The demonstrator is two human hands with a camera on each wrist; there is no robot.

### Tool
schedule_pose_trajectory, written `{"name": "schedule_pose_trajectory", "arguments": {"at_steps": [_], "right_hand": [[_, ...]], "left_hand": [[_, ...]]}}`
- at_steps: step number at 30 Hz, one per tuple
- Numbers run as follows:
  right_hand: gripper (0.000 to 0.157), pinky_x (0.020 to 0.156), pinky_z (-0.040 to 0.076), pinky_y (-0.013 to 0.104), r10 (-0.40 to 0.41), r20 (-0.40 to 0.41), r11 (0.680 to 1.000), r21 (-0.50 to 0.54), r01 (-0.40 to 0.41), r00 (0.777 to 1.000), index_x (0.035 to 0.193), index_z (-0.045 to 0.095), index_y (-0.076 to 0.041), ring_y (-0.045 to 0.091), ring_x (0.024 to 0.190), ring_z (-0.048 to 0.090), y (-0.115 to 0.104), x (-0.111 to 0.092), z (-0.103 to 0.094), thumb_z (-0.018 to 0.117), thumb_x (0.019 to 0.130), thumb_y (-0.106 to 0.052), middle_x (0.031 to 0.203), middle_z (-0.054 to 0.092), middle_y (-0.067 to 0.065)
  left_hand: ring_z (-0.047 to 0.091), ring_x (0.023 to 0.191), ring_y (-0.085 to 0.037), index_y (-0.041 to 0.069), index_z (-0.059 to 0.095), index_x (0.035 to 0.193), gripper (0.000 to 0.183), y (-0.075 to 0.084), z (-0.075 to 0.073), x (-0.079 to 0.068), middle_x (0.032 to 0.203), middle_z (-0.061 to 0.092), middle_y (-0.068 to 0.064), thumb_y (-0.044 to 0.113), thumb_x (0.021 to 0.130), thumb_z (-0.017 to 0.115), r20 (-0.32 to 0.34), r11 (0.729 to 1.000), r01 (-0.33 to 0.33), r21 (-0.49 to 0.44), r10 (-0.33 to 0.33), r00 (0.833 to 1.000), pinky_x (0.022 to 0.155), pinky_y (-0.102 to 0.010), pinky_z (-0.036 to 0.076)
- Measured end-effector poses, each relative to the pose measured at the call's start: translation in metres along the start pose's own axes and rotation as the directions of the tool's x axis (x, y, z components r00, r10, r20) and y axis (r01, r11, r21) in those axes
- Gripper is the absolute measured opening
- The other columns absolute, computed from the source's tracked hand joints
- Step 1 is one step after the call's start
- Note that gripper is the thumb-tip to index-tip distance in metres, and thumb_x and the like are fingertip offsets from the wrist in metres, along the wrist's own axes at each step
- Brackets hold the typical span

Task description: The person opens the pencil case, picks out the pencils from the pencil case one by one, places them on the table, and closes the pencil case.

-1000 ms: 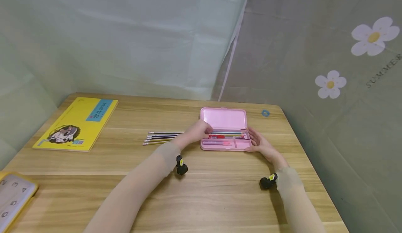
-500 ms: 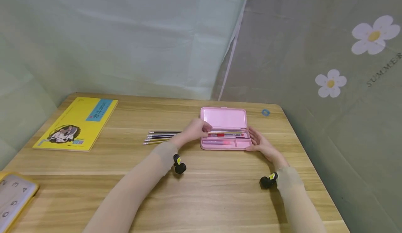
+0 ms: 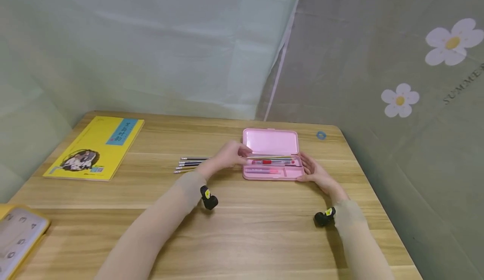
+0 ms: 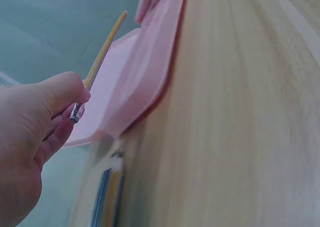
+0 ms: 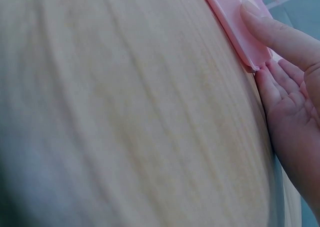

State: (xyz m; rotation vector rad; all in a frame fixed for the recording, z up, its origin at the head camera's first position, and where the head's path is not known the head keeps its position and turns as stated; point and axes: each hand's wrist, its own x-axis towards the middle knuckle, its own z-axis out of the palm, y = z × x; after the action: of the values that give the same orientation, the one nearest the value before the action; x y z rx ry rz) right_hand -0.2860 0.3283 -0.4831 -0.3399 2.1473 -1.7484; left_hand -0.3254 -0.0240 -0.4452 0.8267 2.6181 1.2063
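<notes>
Over the left part of the case (image 3: 293, 173), our left hand (image 3: 229, 154) pinches a yellow pencil (image 4: 105, 50) near its eraser end, thumb against fingers, the sharpened tip pointing away to the right. The case lies open on the tabletop (image 3: 257, 225), its lid (image 3: 270, 140) tipped back. Our right hand (image 3: 319, 177) holds its right end, thumb at the front corner and fingers along the end wall. That brace matters: so light-looking a case would probably skid if nudged, so we should press just enough to steady it.

A red pen (image 3: 266, 162) lies in the long rear slot and a pink marker (image 3: 261, 171) in the front one; we judge the rear slot the better fit. We would line the pencil up with the pen, lower the tip first, short of the right wall, then ease the eraser end inside the left wall before parting the fingers. Letting go early could leave it propped on the rim. The other pencils (image 3: 189, 163) lie just left of the case, so we should keep our wrist clear of them.
</notes>
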Motion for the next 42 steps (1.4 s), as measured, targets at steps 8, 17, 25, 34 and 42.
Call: {"name": "schedule_pose_trajectory", "arguments": {"at_steps": [8, 17, 25, 34, 42], "right_hand": [[0.1, 0.122, 0.017, 0.032, 0.002, 0.004, 1.0, -0.007, -0.002, 1.0, 0.156, 0.003, -0.002, 0.033, 0.151, 0.007, 0.0, -0.001, 0.0, 0.071, 0.083, 0.002, 0.164, 0.008, 0.019], [0.099, 0.122, 0.018, 0.029, 0.008, 0.0, 1.0, -0.013, -0.008, 1.0, 0.156, 0.003, -0.003, 0.033, 0.151, 0.006, 0.003, -0.003, -0.003, 0.071, 0.083, 0.001, 0.164, 0.007, 0.018], [0.1, 0.116, 0.024, 0.016, -0.005, 0.01, 1.0, 0.013, 0.005, 1.0, 0.156, 0.002, -0.001, 0.035, 0.151, 0.004, 0.004, -0.004, -0.005, 0.07, 0.083, 0.004, 0.164, 0.006, 0.02], [0.099, 0.117, 0.023, 0.016, -0.035, 0.016, 0.999, -0.003, 0.035, 0.999, 0.155, 0.001, 0.001, 0.038, 0.15, 0.004, 0.007, -0.001, -0.007, 0.068, 0.082, 0.008, 0.162, 0.005, 0.024], [0.1, 0.116, 0.024, 0.015, -0.028, 0.023, 1.0, 0.007, 0.028, 0.999, 0.155, 0.002, 0.0, 0.037, 0.151, 0.004, 0.004, 0.001, -0.003, 0.069, 0.081, 0.007, 0.163, 0.006, 0.022]], "left_hand": [[0.069, 0.088, -0.028, -0.01, 0.067, 0.113, 0.033, 0.001, -0.033, -0.027, 0.095, 0.073, -0.019, -0.005, 0.081, 0.069, -0.063, 0.997, -0.073, -0.002, 0.073, 0.995, 0.08, -0.035, 0.059], [0.07, 0.083, -0.026, -0.009, 0.068, 0.113, 0.033, -0.018, -0.069, -0.065, 0.09, 0.074, -0.016, -0.005, 0.08, 0.07, -0.172, 0.994, -0.1, 0.043, 0.106, 0.979, 0.069, -0.03, 0.057], [0.067, 0.079, -0.017, -0.012, 0.068, 0.11, 0.03, -0.041, -0.093, -0.1, 0.087, 0.073, -0.017, -0.005, 0.081, 0.068, -0.206, 0.996, -0.066, 0.055, 0.076, 0.976, 0.067, -0.021, 0.053], [0.068, 0.082, -0.017, -0.011, 0.068, 0.111, 0.031, -0.066, -0.105, -0.133, 0.09, 0.075, -0.016, -0.006, 0.08, 0.068, -0.112, 0.999, 0.039, 0.039, -0.034, 0.993, 0.068, -0.021, 0.054], [0.064, 0.078, -0.008, -0.009, 0.07, 0.108, 0.029, -0.075, -0.103, -0.145, 0.089, 0.074, -0.012, -0.003, 0.08, 0.071, -0.044, 0.995, 0.08, 0.052, -0.077, 0.996, 0.069, -0.019, 0.055]]}}
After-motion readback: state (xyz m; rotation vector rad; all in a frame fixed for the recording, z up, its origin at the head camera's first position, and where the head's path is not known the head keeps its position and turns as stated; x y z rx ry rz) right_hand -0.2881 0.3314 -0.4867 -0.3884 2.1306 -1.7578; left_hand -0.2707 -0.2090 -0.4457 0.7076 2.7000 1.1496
